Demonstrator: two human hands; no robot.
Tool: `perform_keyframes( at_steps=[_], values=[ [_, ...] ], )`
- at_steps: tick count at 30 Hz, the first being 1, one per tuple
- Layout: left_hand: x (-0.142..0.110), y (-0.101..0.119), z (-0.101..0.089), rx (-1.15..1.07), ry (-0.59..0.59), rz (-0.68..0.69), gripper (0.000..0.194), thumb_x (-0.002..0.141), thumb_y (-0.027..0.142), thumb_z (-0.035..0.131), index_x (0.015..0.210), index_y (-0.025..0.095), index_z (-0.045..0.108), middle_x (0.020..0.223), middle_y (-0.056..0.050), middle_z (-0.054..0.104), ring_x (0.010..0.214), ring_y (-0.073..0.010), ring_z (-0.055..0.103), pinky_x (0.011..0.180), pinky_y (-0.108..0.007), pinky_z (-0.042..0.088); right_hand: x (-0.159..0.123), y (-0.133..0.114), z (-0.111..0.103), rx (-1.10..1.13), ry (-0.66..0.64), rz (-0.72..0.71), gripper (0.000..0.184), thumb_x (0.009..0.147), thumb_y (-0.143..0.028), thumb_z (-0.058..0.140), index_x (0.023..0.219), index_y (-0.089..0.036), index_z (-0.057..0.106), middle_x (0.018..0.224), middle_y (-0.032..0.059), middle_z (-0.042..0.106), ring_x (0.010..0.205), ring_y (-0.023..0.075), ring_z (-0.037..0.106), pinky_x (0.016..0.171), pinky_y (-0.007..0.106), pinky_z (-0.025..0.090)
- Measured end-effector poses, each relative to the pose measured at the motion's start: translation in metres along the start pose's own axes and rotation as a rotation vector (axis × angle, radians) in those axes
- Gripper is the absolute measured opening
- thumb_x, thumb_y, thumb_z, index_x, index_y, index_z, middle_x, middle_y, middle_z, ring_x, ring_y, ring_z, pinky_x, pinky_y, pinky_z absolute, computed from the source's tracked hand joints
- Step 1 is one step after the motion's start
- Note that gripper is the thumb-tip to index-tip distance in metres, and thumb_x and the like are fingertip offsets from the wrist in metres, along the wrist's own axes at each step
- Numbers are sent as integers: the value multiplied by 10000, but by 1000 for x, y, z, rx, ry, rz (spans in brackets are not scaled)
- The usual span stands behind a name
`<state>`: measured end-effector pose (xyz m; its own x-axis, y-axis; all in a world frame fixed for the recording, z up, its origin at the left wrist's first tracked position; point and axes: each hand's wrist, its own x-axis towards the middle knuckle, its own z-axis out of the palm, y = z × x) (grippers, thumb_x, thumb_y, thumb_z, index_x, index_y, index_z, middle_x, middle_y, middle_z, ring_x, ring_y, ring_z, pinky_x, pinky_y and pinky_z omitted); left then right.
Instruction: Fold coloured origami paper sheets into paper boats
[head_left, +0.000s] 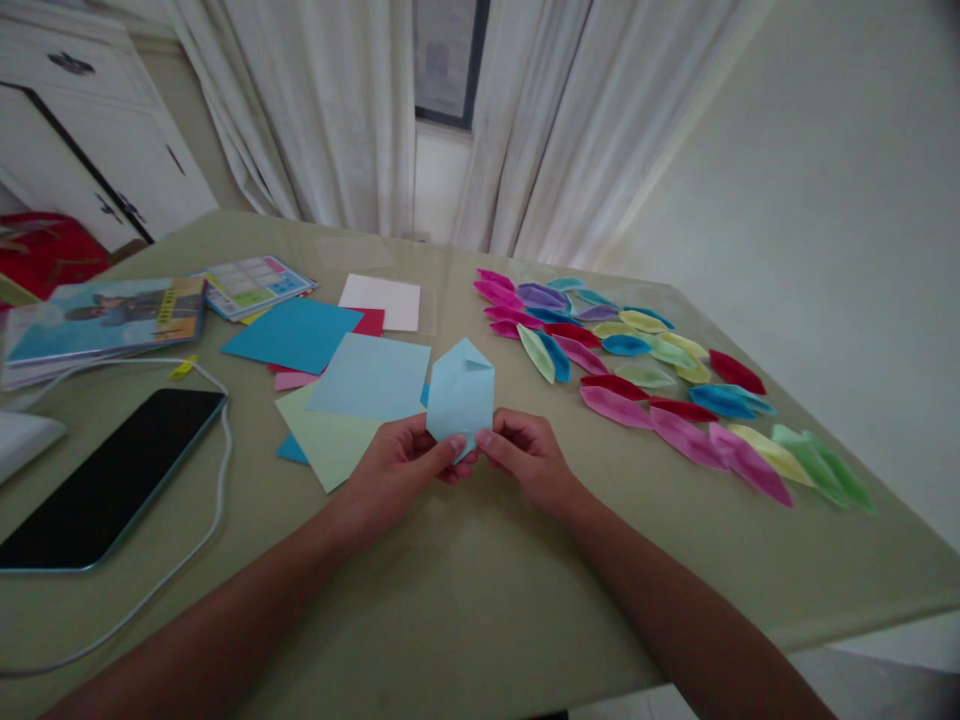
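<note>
A light blue sheet of folded paper (460, 390) is held up above the table between both hands, its top corner pointed and a small flap turned down at the upper right. My left hand (405, 452) pinches its lower left part, thumb in front and fingers behind. At the lower right edge, my right hand (529, 450) grips the same paper between thumb and fingers. Just left of it lie loose paper squares: a pale blue one (375, 375), a pale green one (330, 430) and a bright blue one (296, 335).
Several folded paper pieces (630, 345) in many colours spread over the right side of the table (480, 600). At left lie a black-screened phone or tablet (112, 480), a white cable (221, 480) and a booklet (105, 315). A white sheet (382, 300) lies farther back.
</note>
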<state>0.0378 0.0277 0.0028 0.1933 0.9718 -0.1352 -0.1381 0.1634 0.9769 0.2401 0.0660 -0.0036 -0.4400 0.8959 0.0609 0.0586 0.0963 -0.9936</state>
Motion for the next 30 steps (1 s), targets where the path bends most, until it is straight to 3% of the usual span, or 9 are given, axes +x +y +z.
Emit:
perform_keyframes(
  at_steps=[6,12,19,25,30],
  values=[
    [1,0,0,26,-4,36,378,863,538,803,866,167,734,753,-35,769,665,-174,686,641,-275,552,-6,-3,1,-49,-6,-40,420,941,-500,738,684,-184,634,599,-32,556,573,115,440,559,252,330],
    [2,2,0,59,-17,97,395,869,552,789,805,171,706,713,-22,730,662,-173,654,649,-281,532,-5,-4,5,-5,-144,-22,416,1011,-540,628,889,-169,771,786,27,725,610,130,522,571,253,383],
    [3,1,-2,13,-47,28,391,906,559,753,881,169,737,787,-38,762,703,-177,689,671,-280,568,-4,-5,4,-30,-37,-71,429,980,-532,673,772,-164,749,657,2,666,558,118,486,541,245,364],
    [4,4,-3,16,-78,32,450,840,603,802,827,157,745,754,-35,737,678,-166,666,667,-286,592,-3,-1,6,6,-113,-55,370,981,-505,686,863,-165,775,788,45,771,720,182,691,705,287,532],
    [3,3,-2,15,-87,27,444,850,602,795,856,162,742,773,-42,752,693,-175,689,678,-292,605,-3,0,6,-5,-105,-58,361,988,-492,678,866,-166,776,795,44,780,727,187,705,706,290,536]
  ],
)
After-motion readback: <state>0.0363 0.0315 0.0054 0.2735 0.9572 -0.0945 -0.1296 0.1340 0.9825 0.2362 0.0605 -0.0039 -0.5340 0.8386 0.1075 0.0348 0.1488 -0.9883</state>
